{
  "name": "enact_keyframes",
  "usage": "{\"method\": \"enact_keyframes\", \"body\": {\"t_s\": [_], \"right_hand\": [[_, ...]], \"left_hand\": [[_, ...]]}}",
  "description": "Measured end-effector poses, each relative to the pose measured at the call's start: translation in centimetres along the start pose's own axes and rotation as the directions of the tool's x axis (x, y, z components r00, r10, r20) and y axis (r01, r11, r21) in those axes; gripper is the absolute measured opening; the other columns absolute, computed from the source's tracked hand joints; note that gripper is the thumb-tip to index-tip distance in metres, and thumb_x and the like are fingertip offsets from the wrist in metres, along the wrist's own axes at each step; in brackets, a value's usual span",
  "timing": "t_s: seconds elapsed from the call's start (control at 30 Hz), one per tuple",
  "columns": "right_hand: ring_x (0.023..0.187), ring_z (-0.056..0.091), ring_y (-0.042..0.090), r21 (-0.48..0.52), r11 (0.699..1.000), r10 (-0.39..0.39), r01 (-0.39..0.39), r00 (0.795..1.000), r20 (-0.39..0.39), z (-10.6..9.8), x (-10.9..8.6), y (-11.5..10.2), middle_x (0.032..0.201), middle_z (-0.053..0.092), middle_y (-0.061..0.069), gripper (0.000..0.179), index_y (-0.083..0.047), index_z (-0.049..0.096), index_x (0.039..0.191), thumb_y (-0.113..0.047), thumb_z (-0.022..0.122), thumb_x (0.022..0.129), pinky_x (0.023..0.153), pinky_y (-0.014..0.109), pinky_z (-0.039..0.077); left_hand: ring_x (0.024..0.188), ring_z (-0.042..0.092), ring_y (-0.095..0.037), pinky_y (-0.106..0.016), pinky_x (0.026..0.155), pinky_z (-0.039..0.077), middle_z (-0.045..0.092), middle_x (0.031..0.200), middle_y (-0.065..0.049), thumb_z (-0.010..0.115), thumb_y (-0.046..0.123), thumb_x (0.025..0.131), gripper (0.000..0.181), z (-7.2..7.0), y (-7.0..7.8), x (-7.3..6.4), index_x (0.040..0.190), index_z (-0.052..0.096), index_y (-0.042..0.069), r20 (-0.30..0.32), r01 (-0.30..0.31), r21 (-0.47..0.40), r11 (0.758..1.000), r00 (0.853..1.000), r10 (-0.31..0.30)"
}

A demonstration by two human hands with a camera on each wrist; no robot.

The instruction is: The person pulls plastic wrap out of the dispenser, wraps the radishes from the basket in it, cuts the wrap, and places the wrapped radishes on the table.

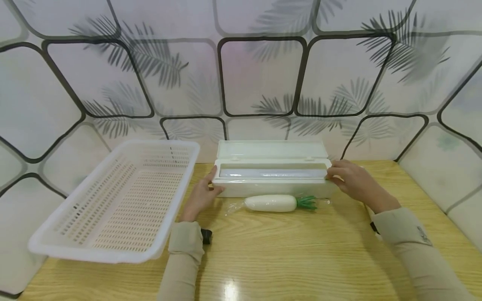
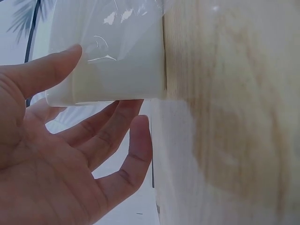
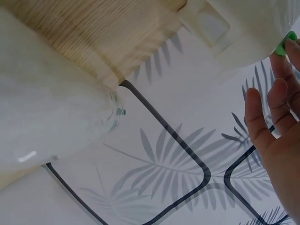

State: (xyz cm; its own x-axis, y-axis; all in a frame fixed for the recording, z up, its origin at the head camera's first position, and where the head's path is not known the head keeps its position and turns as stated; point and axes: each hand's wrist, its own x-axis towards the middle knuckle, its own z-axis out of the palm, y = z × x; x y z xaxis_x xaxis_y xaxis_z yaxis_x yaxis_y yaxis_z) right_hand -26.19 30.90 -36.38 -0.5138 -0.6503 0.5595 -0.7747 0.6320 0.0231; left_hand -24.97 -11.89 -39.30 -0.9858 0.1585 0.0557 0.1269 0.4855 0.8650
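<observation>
A white cling film dispenser [image 1: 278,190] stands on the table with its lid raised and a film roll [image 1: 275,173] inside. My left hand [image 1: 200,195] holds its left end, thumb at the front and fingers round the end face; in the left wrist view the thumb [image 2: 65,63] lies against the box. At the right end, my right hand [image 1: 350,182] pinches a small green knob [image 3: 285,43] at the dispenser's corner, partly out of frame in the right wrist view. Directly in front lies a white radish [image 1: 271,203] with green stalks, loosely wrapped in clear film.
A large white slotted basket [image 1: 128,209] stands left of my left hand. Patterned wall covering [image 1: 260,75] rises close behind the dispenser. A pale rounded object [image 3: 51,103] fills the left of the right wrist view. The wooden table [image 1: 278,259] extends toward me.
</observation>
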Motion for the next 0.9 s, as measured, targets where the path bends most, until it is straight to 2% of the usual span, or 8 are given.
{"method": "enact_keyframes", "body": {"t_s": [0.23, 0.33, 0.5, 0.77, 0.9], "right_hand": [[0.073, 0.061, 0.025, 0.010, 1.000, 0.012, -0.011, 0.999, -0.036, -0.1, -0.6, 0.3, 0.082, 0.061, 0.003, 0.034, -0.009, 0.068, 0.079, 0.017, 0.084, 0.065, 0.061, 0.045, 0.053], [0.075, 0.062, 0.027, 0.018, 0.999, 0.037, -0.036, 0.998, -0.041, -0.4, -1.2, 0.5, 0.082, 0.063, 0.006, 0.034, -0.007, 0.068, 0.079, 0.019, 0.084, 0.064, 0.063, 0.046, 0.054], [0.075, 0.062, 0.025, 0.030, 0.998, 0.055, -0.054, 0.998, -0.038, -0.2, -1.4, 0.3, 0.085, 0.063, 0.006, 0.032, -0.007, 0.068, 0.081, 0.018, 0.083, 0.067, 0.062, 0.043, 0.054], [0.069, 0.061, 0.024, 0.037, 0.992, 0.125, -0.123, 0.990, -0.060, -0.2, -1.4, 0.0, 0.085, 0.065, 0.009, 0.030, -0.006, 0.069, 0.078, 0.020, 0.082, 0.068, 0.059, 0.042, 0.054], [0.070, 0.063, 0.025, 0.044, 0.987, 0.159, -0.157, 0.987, -0.038, -0.3, -1.5, -0.2, 0.087, 0.066, 0.011, 0.027, -0.004, 0.070, 0.081, 0.018, 0.081, 0.070, 0.060, 0.043, 0.054]], "left_hand": [[0.128, 0.053, -0.043, -0.045, 0.096, 0.053, 0.030, 0.159, -0.025, 0.063, 0.007, 0.100, 0.073, 0.1, 0.1, 0.0, 0.160, 0.021, 0.005, 0.004, 0.012, -0.023, 1.000, 1.000, -0.012], [0.129, 0.053, -0.043, -0.046, 0.097, 0.052, 0.028, 0.160, -0.024, 0.063, 0.008, 0.100, 0.072, 0.0, 0.0, 0.1, 0.159, 0.022, 0.003, 0.020, -0.005, -0.011, 1.000, 1.000, 0.005], [0.128, 0.052, -0.045, -0.049, 0.099, 0.050, 0.024, 0.161, -0.023, 0.062, 0.008, 0.101, 0.071, -0.6, -0.4, 0.0, 0.158, 0.021, 0.000, 0.039, -0.012, -0.012, 1.000, 0.999, 0.013], [0.133, 0.045, -0.047, -0.053, 0.107, 0.043, 0.016, 0.164, -0.025, 0.061, 0.014, 0.102, 0.077, -0.7, -0.6, 0.0, 0.160, 0.012, 0.000, 0.114, -0.005, -0.088, 0.996, 0.993, 0.015], [0.138, 0.040, -0.047, -0.055, 0.112, 0.037, 0.011, 0.166, -0.022, 0.061, 0.020, 0.103, 0.080, -0.5, -0.4, -0.1, 0.161, 0.009, 0.003, 0.134, 0.041, -0.130, 0.991, 0.991, -0.024]]}}
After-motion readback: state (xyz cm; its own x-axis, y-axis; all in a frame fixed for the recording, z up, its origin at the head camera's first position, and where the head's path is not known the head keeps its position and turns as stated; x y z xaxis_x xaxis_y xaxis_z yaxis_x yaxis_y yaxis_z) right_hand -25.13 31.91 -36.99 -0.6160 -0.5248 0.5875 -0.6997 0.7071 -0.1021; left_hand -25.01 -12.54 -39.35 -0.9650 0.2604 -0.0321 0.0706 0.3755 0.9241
